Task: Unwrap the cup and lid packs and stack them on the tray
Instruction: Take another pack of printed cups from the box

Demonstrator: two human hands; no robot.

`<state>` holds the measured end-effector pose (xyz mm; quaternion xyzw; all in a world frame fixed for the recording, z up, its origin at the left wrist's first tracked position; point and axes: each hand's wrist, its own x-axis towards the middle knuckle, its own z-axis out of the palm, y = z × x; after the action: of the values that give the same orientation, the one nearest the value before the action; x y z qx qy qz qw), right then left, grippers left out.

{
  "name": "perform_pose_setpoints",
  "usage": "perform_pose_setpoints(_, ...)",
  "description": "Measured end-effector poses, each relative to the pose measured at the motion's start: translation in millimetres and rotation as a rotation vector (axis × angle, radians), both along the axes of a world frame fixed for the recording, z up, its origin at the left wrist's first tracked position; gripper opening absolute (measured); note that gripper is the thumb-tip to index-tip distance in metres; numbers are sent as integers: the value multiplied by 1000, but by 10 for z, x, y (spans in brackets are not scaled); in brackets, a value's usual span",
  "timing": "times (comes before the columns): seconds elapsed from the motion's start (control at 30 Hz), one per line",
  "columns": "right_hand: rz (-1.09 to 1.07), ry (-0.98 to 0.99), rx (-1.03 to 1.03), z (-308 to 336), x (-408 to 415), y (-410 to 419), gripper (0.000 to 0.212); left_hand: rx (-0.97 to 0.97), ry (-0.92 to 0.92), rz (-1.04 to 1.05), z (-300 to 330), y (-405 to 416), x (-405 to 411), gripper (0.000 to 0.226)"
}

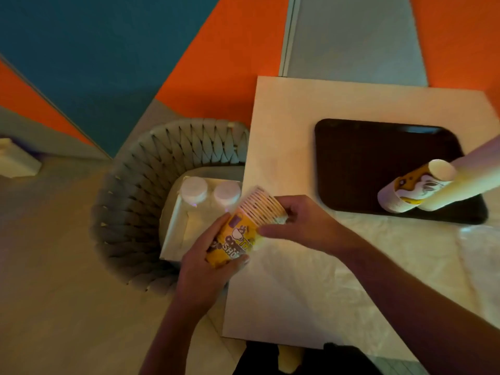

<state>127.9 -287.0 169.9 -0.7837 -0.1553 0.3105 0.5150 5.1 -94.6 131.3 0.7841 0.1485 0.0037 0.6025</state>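
Tall white stack: top cut by right edge. Cup stack: print partly hidden by fingers.

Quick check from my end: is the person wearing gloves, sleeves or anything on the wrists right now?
No. The left hand and right hand are both bare, with no gloves. Both forearms are uncovered up to the frame edge, so no sleeves show. No watch, band or ring is visible on either wrist or on the fingers, though the dim, tinted lighting could hide small details.
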Motion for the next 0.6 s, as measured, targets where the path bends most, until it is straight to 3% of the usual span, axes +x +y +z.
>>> perform_pose_setpoints(0.2, 30, 62, -24, 301, -94, -746, 22, 279, -174, -183, 142, -713, 196, 84)
perform_pose_setpoints(0.47, -4, 154, -7, 537, -107, -1722, 44, 720, -318, -441, 414, -1725, 620, 96)
perform_pose_setpoints(0.6, 18, 142, -36, 582, -106, -2145, 52, 831, -352, -529, 510, -2241, 752, 110)
